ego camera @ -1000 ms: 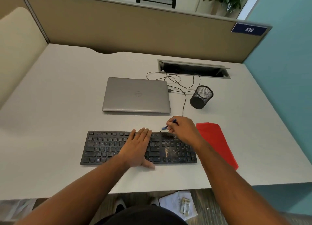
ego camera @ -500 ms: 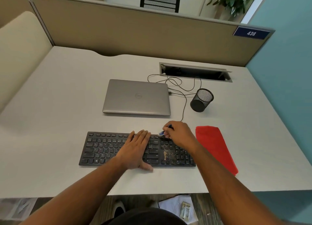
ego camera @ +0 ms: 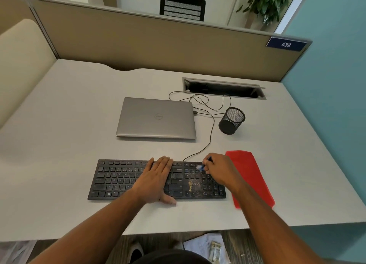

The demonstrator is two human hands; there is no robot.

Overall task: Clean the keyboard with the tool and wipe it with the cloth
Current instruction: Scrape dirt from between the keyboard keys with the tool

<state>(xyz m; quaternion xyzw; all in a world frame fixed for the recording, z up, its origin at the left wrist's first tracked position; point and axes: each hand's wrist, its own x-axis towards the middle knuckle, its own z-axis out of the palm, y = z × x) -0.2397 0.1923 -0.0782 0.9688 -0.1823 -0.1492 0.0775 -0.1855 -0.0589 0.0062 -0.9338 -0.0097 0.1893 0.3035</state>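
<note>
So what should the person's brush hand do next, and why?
Probably sweep the small blue brush toward the near edge, over the yellowish crumbs still scattered on the keyboard's right part. The right hand grips the brush at the top rows, above that patch, while the left hand rests flat, steadying the keyboard. The red cloth lies unused.

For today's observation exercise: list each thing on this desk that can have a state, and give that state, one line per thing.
keyboard: flat on the desk, crumbs on its right part.
left hand: flat on the keys, fingers straight.
right hand: grips the blue tool.
blue tool: tip on the keys.
red cloth: lying flat, untouched.
laptop: lid closed, cable plugged in.
mesh cup: upright.
</note>
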